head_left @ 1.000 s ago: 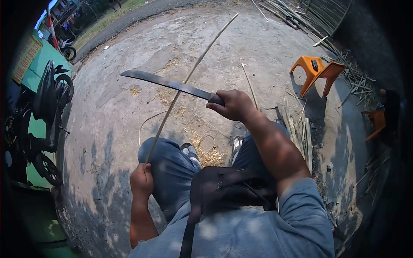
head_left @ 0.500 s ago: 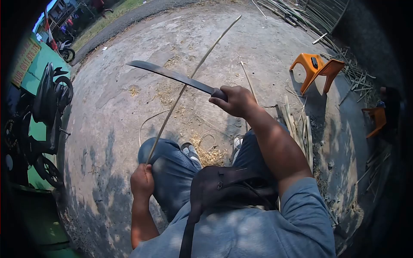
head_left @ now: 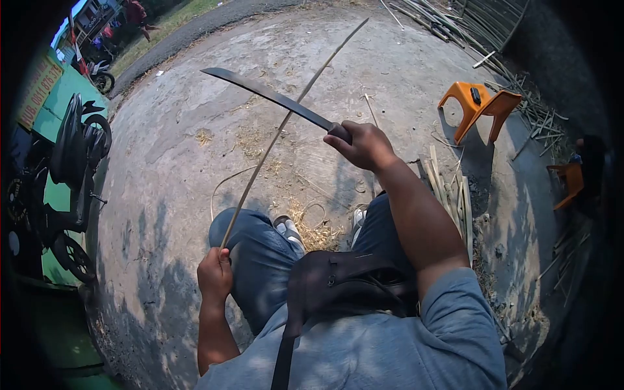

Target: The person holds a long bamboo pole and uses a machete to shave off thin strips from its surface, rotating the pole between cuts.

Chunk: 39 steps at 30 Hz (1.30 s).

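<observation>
My left hand point(head_left: 214, 274), beside my bent knee, is closed on the lower end of a long thin strip point(head_left: 263, 158) that slants up and away to the right. In my right hand point(head_left: 365, 146) is the dark handle of a long machete point(head_left: 276, 97). Its blade points to the upper left and crosses the strip above the middle; whether the two touch I cannot tell. Pale shavings point(head_left: 316, 231) lie on the ground between my feet, with a curled thin strip among them.
An orange plastic chair point(head_left: 465, 107) with a dark object on it stands at the right. Split strips point(head_left: 465, 208) lie beside my right leg, and more are piled point(head_left: 448, 29) at the upper right. Motorbikes point(head_left: 78, 146) are at the left. A person point(head_left: 138, 14) is far off at the upper left.
The machete and my right hand have moved slightly up and to the right, higher along the strip. The strip's far tip has risen a little. My left hand has hardly moved.
</observation>
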{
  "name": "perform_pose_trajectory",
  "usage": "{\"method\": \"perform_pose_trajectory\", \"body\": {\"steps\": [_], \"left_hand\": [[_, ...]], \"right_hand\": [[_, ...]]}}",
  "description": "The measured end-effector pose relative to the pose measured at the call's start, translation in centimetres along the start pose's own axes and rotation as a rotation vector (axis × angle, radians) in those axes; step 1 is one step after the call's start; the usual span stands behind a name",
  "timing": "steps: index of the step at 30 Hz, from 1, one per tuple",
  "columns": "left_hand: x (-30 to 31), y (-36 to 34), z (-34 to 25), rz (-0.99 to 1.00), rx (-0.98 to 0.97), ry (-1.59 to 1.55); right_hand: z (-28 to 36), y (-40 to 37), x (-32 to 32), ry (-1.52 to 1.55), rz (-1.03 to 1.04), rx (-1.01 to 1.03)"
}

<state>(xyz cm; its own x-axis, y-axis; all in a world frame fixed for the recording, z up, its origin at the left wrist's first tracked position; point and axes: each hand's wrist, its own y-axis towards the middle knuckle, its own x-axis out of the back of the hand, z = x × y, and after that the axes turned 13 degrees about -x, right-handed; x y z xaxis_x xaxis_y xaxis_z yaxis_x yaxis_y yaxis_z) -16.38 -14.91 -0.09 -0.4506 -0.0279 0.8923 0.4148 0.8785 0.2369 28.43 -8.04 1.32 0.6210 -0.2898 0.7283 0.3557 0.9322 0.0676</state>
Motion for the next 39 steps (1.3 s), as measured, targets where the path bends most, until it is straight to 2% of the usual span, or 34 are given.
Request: {"method": "perform_pose_trajectory", "body": {"steps": [3,7,8,10,14,16,19,20,24,27,30,32,34,37,39], "left_hand": [[0.3,0.3,-0.1,0.025,0.001,-0.033],[0.2,0.7,-0.5,0.021,-0.009,0.002],[0.2,0.7,-0.4,0.015,-0.024,-0.003],[0.4,0.5,-0.3,0.000,-0.052,-0.009],[1.1,0.3,-0.6,0.034,0.010,-0.080],[1.0,0.5,-0.4,0.039,0.015,-0.070],[0.6,0.7,-0.5,0.028,0.001,-0.032],[0.6,0.9,-0.4,0.026,-0.013,-0.034],[0.8,1.1,-0.3,0.080,0.008,-0.048],[1.5,1.4,-0.6,0.114,0.020,-0.040],[1.4,1.0,-0.3,0.089,0.006,-0.048],[1.2,0.7,0.0,0.069,-0.001,-0.057],[1.1,0.8,0.1,0.060,-0.008,-0.069],[1.2,1.0,-0.2,0.077,-0.020,-0.018],[1.3,1.2,-0.4,0.079,-0.004,-0.054]], "right_hand": [[-0.3,-0.6,0.2,-0.050,0.024,-0.026],[0.8,-2.8,-0.3,-0.227,0.142,0.244],[1.3,-3.2,-0.5,-0.274,0.221,0.245],[1.5,-3.2,-0.8,-0.277,0.221,0.326],[0.2,-0.5,0.5,-0.129,0.264,0.063],[-0.8,0.6,0.6,0.020,0.175,-0.076],[-0.6,0.0,0.5,0.146,0.174,-0.155],[-0.3,-0.5,0.7,0.111,0.187,-0.144],[0.3,-2.2,-1.3,-0.171,0.259,0.158],[1.9,-3.1,-1.7,-0.326,0.302,0.283],[1.4,-1.8,-1.3,-0.304,0.296,0.262],[0.9,-0.6,-0.3,-0.147,0.298,0.102],[0.1,0.1,-0.1,-0.061,0.181,-0.007],[-0.4,-0.2,-0.5,-0.035,0.115,-0.117],[-0.2,-0.9,-0.3,-0.080,0.108,-0.023]]}}
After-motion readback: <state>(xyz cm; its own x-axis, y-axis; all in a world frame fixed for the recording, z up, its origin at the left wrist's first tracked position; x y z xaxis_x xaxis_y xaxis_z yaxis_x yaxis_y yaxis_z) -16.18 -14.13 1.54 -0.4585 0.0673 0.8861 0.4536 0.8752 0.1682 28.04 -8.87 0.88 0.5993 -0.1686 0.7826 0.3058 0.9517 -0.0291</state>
